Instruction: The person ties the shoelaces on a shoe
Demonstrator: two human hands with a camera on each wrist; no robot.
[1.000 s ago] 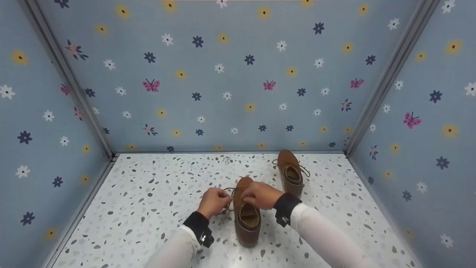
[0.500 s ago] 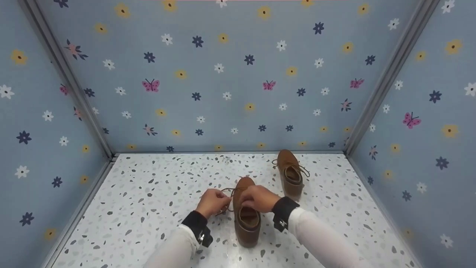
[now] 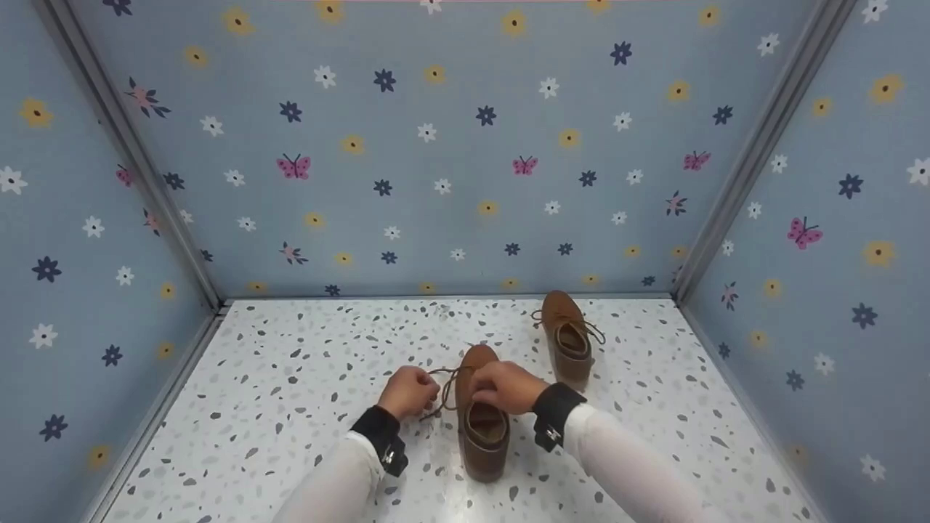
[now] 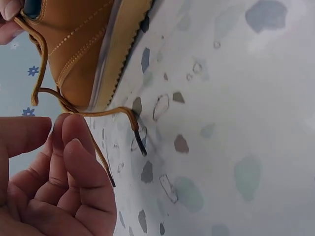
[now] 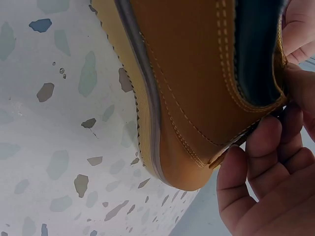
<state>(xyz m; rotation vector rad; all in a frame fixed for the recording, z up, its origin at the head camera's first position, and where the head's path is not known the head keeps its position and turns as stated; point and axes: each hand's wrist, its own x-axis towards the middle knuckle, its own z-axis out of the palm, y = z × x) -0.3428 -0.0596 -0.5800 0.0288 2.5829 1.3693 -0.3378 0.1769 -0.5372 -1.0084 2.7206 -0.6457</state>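
Note:
A brown lace-up shoe (image 3: 482, 450) stands on the floor, toe pointing away, between my two hands. My left hand (image 3: 410, 391) is just left of it, thumb and fingertips brought together at the shoelace (image 4: 103, 113), which they appear to pinch. Dark-tipped lace ends dangle past those fingers in the left wrist view. At the throat of the shoe, my right hand (image 3: 508, 386) pinches the lace near the opening. Its fingers (image 5: 263, 137) touch the front of the collar in the right wrist view and hide most of the lacing.
A second brown shoe (image 3: 569, 349) with loosely hanging laces stands further back to the right, near the back wall. Blue flower-patterned panels (image 3: 465, 160) enclose the speckled white floor (image 3: 305, 407) at the back and both sides.
My left hand has drawn slightly left, away from the shoe, and more of the lace shows between them. The right hand shifted slightly left at first, then stayed at the shoe's throat.

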